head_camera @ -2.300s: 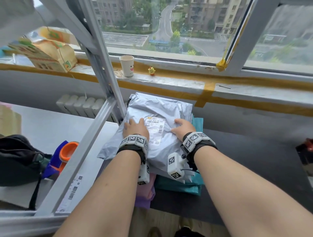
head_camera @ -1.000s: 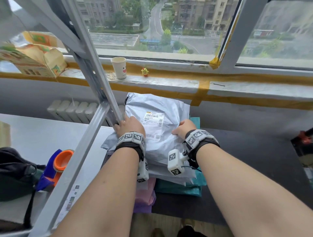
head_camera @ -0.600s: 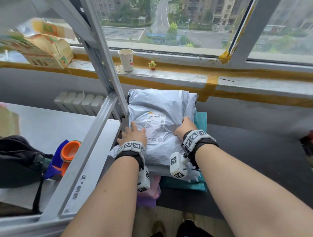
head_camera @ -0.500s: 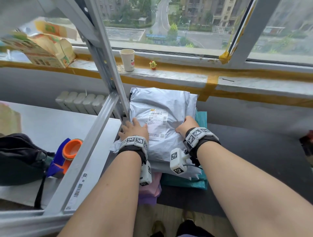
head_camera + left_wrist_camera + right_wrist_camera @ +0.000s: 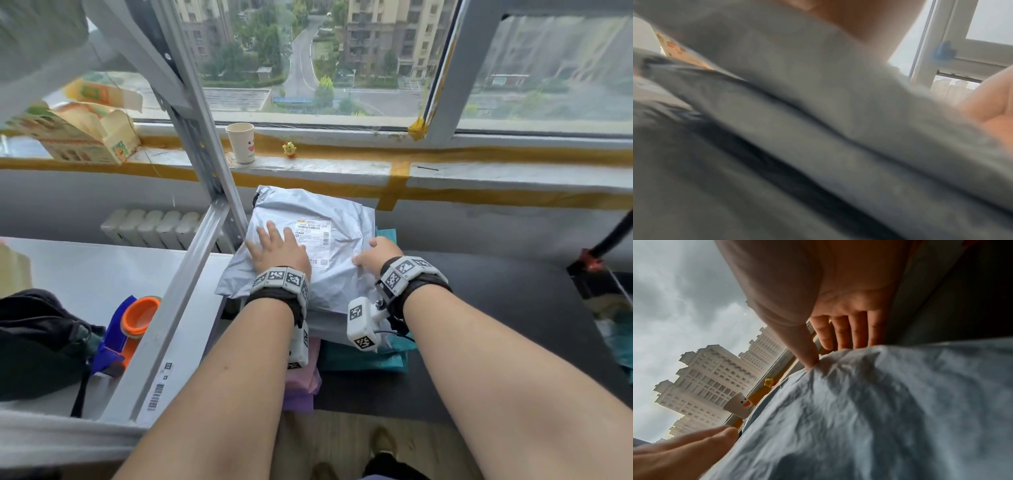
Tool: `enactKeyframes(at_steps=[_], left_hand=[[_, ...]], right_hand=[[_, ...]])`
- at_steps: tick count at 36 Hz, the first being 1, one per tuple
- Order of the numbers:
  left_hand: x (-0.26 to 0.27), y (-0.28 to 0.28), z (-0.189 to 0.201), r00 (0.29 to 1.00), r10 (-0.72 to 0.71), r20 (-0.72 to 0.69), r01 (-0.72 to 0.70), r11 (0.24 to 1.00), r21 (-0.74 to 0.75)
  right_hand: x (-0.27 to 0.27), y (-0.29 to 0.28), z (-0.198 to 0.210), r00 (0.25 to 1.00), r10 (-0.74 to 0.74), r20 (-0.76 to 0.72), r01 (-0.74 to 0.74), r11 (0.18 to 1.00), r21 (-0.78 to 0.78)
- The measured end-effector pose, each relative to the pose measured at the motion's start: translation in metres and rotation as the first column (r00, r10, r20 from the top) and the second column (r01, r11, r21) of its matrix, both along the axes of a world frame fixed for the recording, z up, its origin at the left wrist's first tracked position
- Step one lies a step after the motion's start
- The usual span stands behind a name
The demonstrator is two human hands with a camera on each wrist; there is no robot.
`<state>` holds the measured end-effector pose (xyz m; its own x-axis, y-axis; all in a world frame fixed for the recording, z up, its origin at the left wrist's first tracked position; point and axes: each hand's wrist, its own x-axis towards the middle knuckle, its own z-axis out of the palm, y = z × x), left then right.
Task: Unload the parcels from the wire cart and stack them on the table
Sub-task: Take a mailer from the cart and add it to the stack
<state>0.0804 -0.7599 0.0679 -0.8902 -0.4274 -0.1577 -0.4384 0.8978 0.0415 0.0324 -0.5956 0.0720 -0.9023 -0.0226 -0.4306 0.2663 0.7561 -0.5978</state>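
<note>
A grey plastic parcel [image 5: 329,209] with a white label lies on top of a stack on the dark table [image 5: 513,308], under the window. Below it show a teal parcel [image 5: 363,359], a pink one [image 5: 301,380] and a purple one [image 5: 298,401]. My left hand [image 5: 274,246] lies flat on the grey parcel with its fingers spread. My right hand [image 5: 371,253] is at the parcel's right edge. In the right wrist view its thumb presses the grey parcel [image 5: 879,402] and the straight fingers [image 5: 840,337] reach past the edge. The left wrist view is a blur of grey parcel [image 5: 818,129]. No wire cart is in view.
A slanted grey metal shelf frame [image 5: 191,274] stands just left of the stack. On the shelf [image 5: 85,274] behind it lie an orange and blue tape dispenser [image 5: 133,322] and a black bag [image 5: 34,342]. A paper cup [image 5: 241,142], a yellow toy [image 5: 289,149] and a carton [image 5: 78,133] sit on the sill.
My left hand has moved from the parcel's left edge onto its top and spread its fingers. The right hand stays at the right edge. The parcel has barely shifted.
</note>
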Motion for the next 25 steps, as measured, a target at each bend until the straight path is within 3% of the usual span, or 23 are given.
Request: enactKeyframes(at_steps=[13, 25], left_hand=[[0.005, 0.077, 0.018, 0.98, -0.195, -0.032, 0.196, 0.98, 0.021], [0.008, 0.231, 0.022, 0.903, -0.417, -0.103, 0.415, 0.909, -0.038]], right_hand=[[0.032, 0.073, 0.006, 0.983, -0.159, -0.095, 0.161, 0.987, 0.011], [0.062, 0.231, 0.006, 0.949, -0.301, -0.099, 0.306, 0.951, 0.043]])
